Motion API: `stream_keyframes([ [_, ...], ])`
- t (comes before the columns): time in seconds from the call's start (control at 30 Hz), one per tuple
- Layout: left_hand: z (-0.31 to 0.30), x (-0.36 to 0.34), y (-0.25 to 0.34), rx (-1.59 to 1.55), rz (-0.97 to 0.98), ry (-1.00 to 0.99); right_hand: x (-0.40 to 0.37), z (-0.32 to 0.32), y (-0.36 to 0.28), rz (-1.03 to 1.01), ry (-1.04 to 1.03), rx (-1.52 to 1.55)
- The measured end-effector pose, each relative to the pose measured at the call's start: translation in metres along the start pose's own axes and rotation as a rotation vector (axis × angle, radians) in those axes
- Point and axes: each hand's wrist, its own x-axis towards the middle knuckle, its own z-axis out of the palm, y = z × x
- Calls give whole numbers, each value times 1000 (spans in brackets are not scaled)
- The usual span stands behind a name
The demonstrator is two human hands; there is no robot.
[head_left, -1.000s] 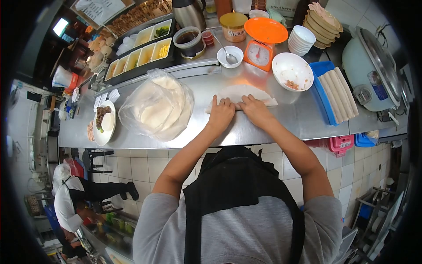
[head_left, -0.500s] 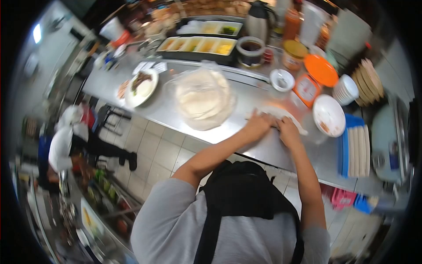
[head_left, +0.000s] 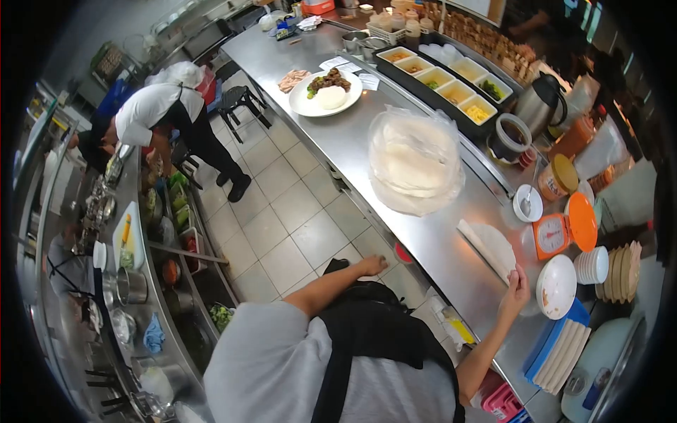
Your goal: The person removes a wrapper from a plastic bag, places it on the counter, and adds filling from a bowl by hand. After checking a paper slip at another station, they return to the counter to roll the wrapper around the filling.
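On the steel counter lies a round white wrapper, its near edge rolled into a long thin tube. My right hand is at the right end of this roll, fingers closed on it. My left hand is off the counter, near my body, with its fingers curled in; nothing shows in it. A stack of round wrappers in clear plastic sits farther left on the counter. Right of the roll are a white bowl with filling scraps and a blue tray bearing several finished rolls.
An orange scale, a small bowl and stacked white bowls stand at the right. A plate of food and sauce containers are farther back. Another person bends over the left counter.
My left hand has left the wrapper and moved back toward my body. The wrapper's near edge now shows as a roll, with my right hand at its end. The view has turned left.
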Motion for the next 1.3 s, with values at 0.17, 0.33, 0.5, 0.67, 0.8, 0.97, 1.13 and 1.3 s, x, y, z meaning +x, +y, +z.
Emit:
stream_keyframes([
  [0.17,16,33,-59,-34,151,-440,-17,46,-37,-21,81,3],
  [0.33,-12,37,-99,-674,49,-538,-44,117,-71,-94,159,-158],
  [0.5,-104,-11,-98,-268,206,-649,-45,127,-64,-101,307,-192],
  [0.67,-136,-32,-116,-224,187,-655,-60,110,-93,-128,439,-339],
  [0.8,-145,-28,-135,-203,155,-485,-48,75,-76,-64,589,-432],
  [0.97,-204,-69,-52,-191,384,-278,-30,74,-51,-162,453,-859],
  [1.13,-229,-102,88,-235,699,-318,55,73,-49,-392,310,-987],
  [1.3,-161,-56,177,-19,1065,-115,145,76,-29,-419,186,-1128],
])
